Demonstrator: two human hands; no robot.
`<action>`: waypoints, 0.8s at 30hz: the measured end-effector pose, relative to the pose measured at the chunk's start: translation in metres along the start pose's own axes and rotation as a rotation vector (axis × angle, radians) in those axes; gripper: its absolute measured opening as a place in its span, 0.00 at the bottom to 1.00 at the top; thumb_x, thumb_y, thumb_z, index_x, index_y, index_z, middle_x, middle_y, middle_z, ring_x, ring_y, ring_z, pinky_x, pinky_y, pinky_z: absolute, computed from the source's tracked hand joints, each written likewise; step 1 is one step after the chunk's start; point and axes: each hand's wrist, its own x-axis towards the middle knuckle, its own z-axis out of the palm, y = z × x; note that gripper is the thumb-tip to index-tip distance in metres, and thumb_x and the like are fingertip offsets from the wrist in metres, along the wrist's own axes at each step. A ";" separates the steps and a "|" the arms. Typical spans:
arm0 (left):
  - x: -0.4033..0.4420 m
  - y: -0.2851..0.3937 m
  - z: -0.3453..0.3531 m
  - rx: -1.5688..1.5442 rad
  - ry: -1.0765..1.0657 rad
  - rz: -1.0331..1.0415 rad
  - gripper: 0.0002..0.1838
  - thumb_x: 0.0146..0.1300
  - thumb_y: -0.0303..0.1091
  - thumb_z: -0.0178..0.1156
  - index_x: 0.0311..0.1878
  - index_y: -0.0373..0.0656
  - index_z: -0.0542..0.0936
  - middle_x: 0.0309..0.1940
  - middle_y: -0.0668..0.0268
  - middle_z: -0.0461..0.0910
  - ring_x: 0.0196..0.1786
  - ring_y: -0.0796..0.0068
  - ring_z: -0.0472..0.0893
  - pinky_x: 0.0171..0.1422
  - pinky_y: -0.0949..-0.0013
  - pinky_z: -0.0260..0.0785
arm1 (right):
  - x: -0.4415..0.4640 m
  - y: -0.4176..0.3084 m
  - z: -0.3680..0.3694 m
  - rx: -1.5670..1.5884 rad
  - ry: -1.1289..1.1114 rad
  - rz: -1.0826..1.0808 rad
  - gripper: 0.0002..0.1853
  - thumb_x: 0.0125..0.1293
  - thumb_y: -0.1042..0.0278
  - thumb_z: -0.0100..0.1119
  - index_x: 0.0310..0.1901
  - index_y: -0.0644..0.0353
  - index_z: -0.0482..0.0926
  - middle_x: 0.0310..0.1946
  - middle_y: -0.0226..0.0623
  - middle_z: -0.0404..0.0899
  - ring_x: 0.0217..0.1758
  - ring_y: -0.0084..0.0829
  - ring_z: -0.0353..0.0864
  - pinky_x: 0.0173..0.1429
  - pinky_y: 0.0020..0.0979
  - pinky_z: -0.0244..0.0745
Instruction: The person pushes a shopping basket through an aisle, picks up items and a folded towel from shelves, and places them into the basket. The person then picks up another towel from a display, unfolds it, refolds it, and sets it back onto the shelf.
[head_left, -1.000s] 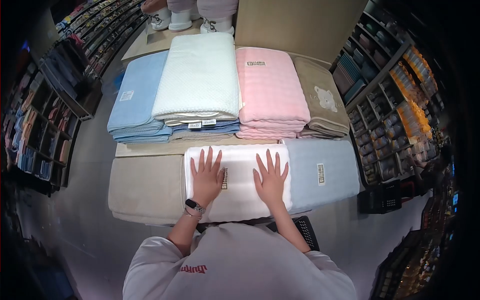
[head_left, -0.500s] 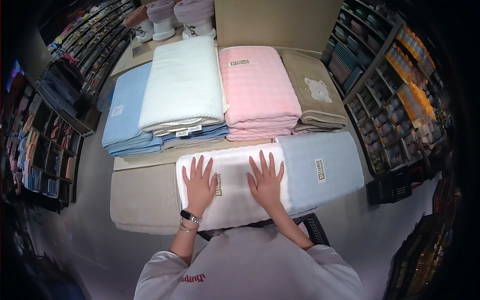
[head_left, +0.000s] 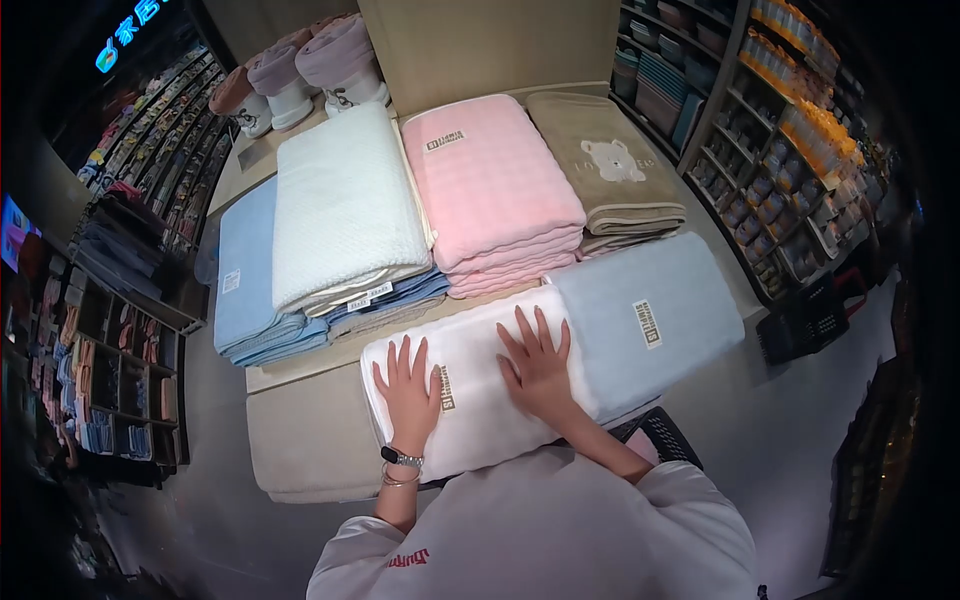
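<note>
A folded white towel [head_left: 475, 400] with a small brown label lies at the front of the display table. My left hand [head_left: 408, 390] rests flat on its left part, fingers spread, just left of the label. On the towel's right part my right hand [head_left: 538, 365] lies palm down, its fingers also spread. Neither hand grips anything. A folded light-blue towel [head_left: 690, 320] with a similar label adjoins the white one on the right. To the left is a folded grey-beige towel [head_left: 310, 435], partly tucked against the white towel's edge.
Behind stand stacks of towels: blue [head_left: 245, 270], white textured [head_left: 350, 200], pink [head_left: 500, 190] and brown with a bear [head_left: 600, 165]. Rolled towels in white pots [head_left: 340, 65] sit at the back left. A black basket [head_left: 665, 440] is below the table's front right edge.
The view has tilted and shifted, so the table appears turned. Both hands stay flat on the white towel, with little visible movement across it.
</note>
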 end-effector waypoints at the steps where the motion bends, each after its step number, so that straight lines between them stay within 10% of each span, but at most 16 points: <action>1: 0.000 -0.001 0.000 0.003 -0.002 0.004 0.26 0.61 0.40 0.49 0.64 0.48 0.64 0.66 0.58 0.58 0.71 0.55 0.50 0.71 0.45 0.29 | 0.000 0.000 0.001 -0.010 0.011 -0.001 0.23 0.60 0.62 0.52 0.59 0.51 0.69 0.66 0.40 0.56 0.71 0.45 0.49 0.67 0.59 0.36; 15: 0.009 0.009 -0.020 -0.351 0.090 0.044 0.23 0.60 0.33 0.54 0.59 0.44 0.69 0.60 0.59 0.68 0.66 0.59 0.61 0.71 0.49 0.40 | -0.002 0.004 0.004 -0.012 0.058 -0.007 0.23 0.58 0.60 0.55 0.57 0.52 0.70 0.65 0.41 0.57 0.70 0.44 0.50 0.66 0.60 0.39; 20: 0.081 0.014 -0.096 -0.110 0.509 0.412 0.26 0.50 0.37 0.66 0.55 0.46 0.74 0.59 0.60 0.69 0.65 0.58 0.63 0.69 0.45 0.44 | -0.003 0.003 0.004 -0.034 0.013 0.017 0.23 0.60 0.58 0.53 0.58 0.52 0.69 0.65 0.41 0.57 0.71 0.44 0.49 0.67 0.60 0.37; 24: 0.156 0.016 -0.080 0.227 0.331 0.288 0.42 0.40 0.48 0.71 0.63 0.56 0.66 0.64 0.50 0.60 0.66 0.45 0.57 0.66 0.38 0.46 | -0.002 0.005 0.006 -0.050 0.000 0.004 0.23 0.61 0.57 0.51 0.59 0.51 0.68 0.66 0.41 0.56 0.71 0.45 0.48 0.67 0.60 0.35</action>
